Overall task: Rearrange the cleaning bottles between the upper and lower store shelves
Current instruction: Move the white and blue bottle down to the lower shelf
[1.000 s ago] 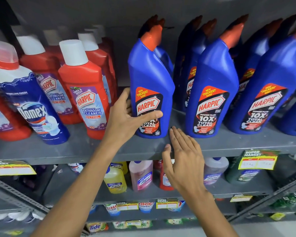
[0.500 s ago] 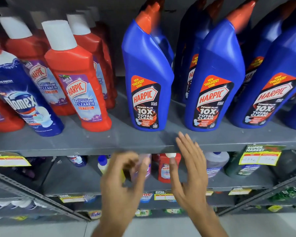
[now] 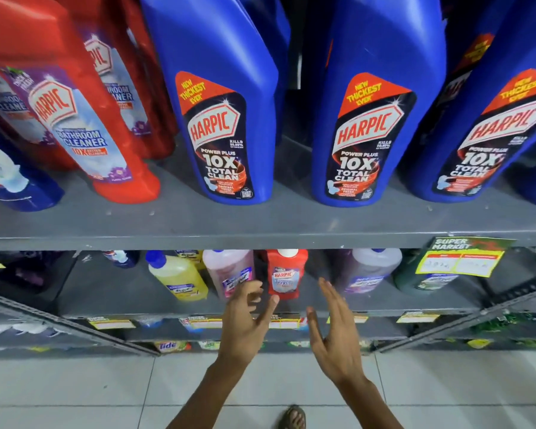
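Observation:
Blue Harpic toilet-cleaner bottles (image 3: 223, 119) stand along the upper shelf (image 3: 260, 227), with red Harpic bathroom-cleaner bottles (image 3: 75, 113) to their left. On the lower shelf (image 3: 112, 292) a small red Harpic bottle (image 3: 285, 274) stands between a pink bottle (image 3: 226, 267) and a pale purple bottle (image 3: 369, 267). My left hand (image 3: 248, 320) and my right hand (image 3: 334, 329) hover in front of the lower shelf, either side of the small red bottle. Both have spread fingers, hold nothing and touch nothing.
A yellow bottle (image 3: 180, 274) and a dark green bottle (image 3: 421, 280) also sit on the lower shelf. A yellow-green price tag (image 3: 461, 258) hangs from the upper shelf's edge. More packs lie on a shelf below. My sandalled foot (image 3: 293, 418) is on the white floor tiles.
My left hand let go of the blue bottle on the upper shelf. Both hands dropped to the lower shelf's level. The camera moved closer and tilted down.

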